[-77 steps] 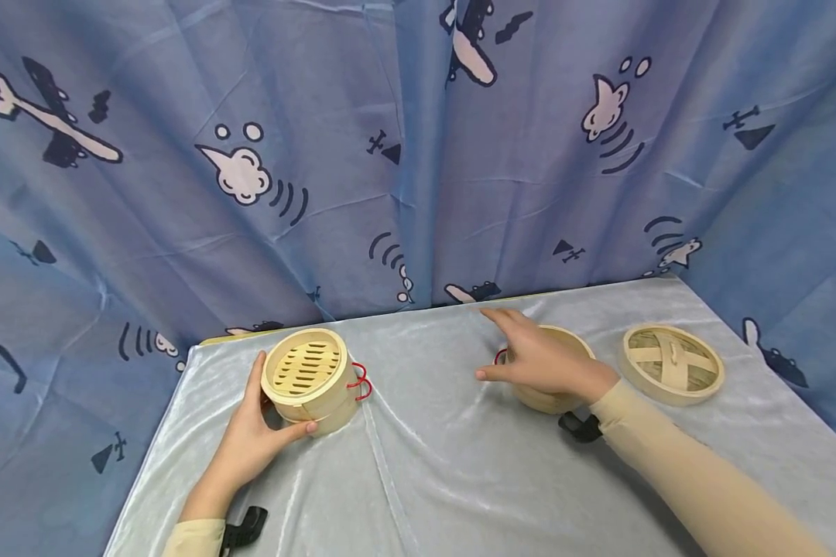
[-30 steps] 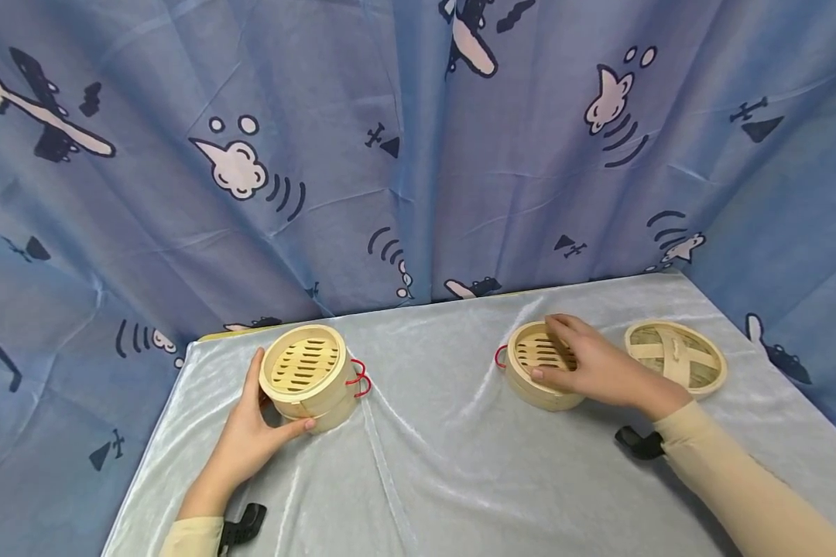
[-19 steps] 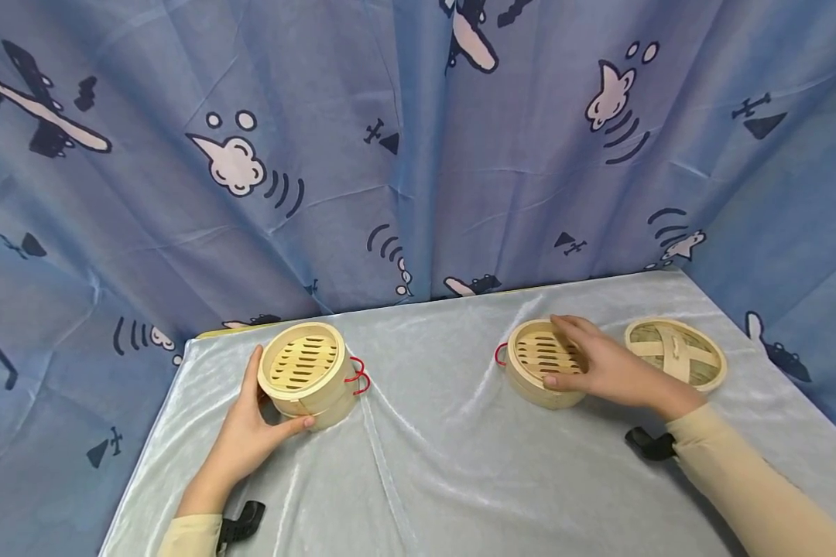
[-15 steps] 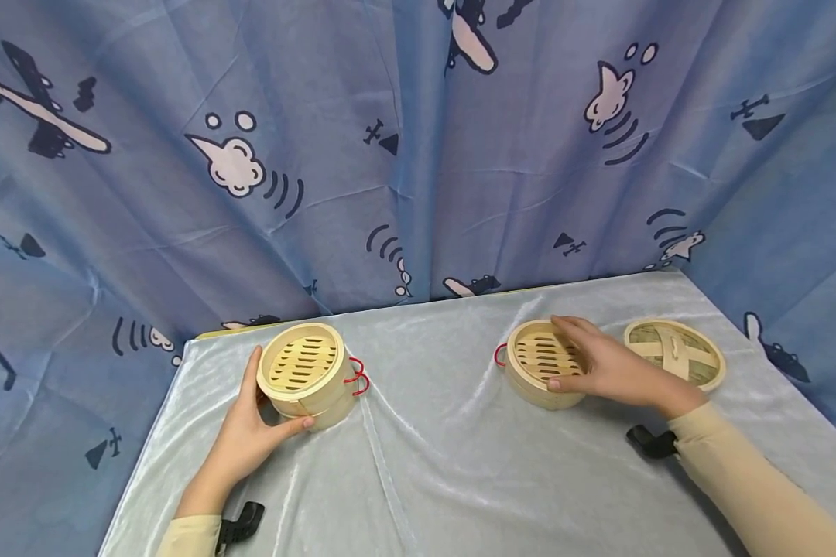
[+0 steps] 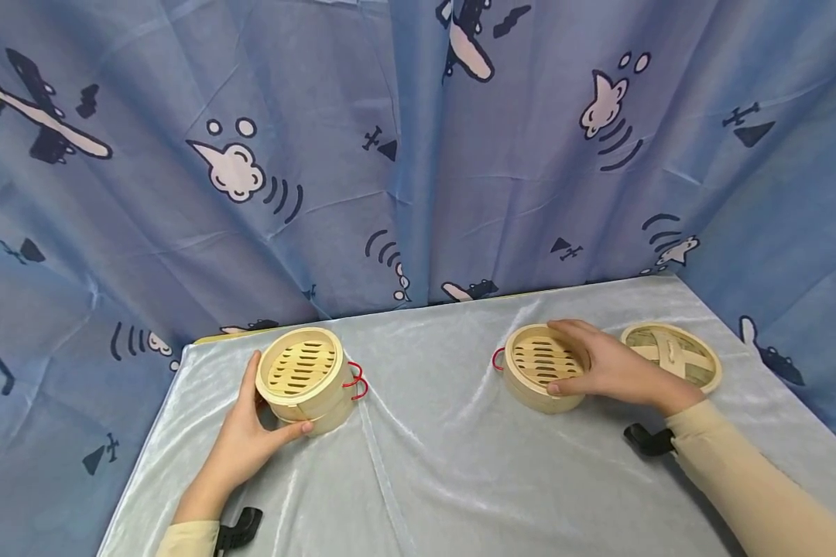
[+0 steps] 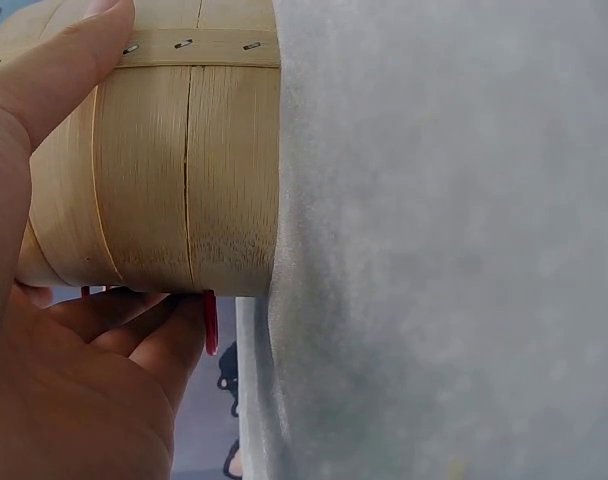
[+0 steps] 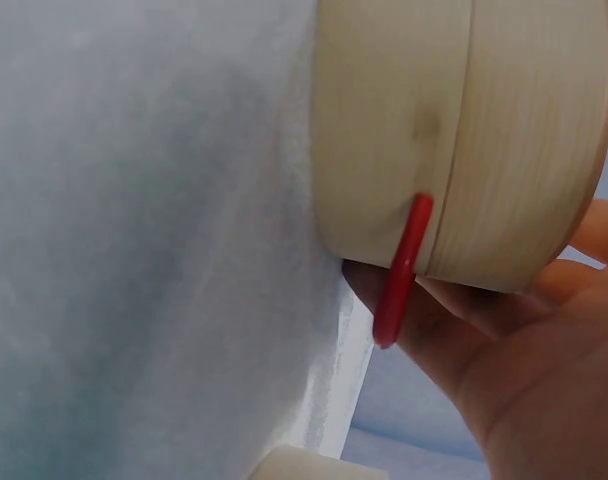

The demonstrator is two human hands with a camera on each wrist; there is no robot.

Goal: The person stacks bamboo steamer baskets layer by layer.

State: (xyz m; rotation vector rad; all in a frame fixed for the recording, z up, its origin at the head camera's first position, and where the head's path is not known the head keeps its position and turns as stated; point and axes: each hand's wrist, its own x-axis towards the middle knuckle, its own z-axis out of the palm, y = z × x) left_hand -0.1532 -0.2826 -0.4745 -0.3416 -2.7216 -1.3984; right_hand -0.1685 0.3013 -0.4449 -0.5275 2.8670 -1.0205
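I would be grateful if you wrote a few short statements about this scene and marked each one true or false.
1. The right hand's grip is on the right steamer. True.
2. The lid lies on the gray cloth. True.
3. The lid covers the right steamer. False: its slots show.
4. The left hand's grip is around the left steamer. True.
5. The two steamers touch. False: gray cloth shows between them.

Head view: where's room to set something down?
Bare: grey cloth between the tall pale round bamboo steamer and the short pale round bamboo steamer, down to the frame's bottom. Crowded: left of the round woven bamboo lid, at the right grip.
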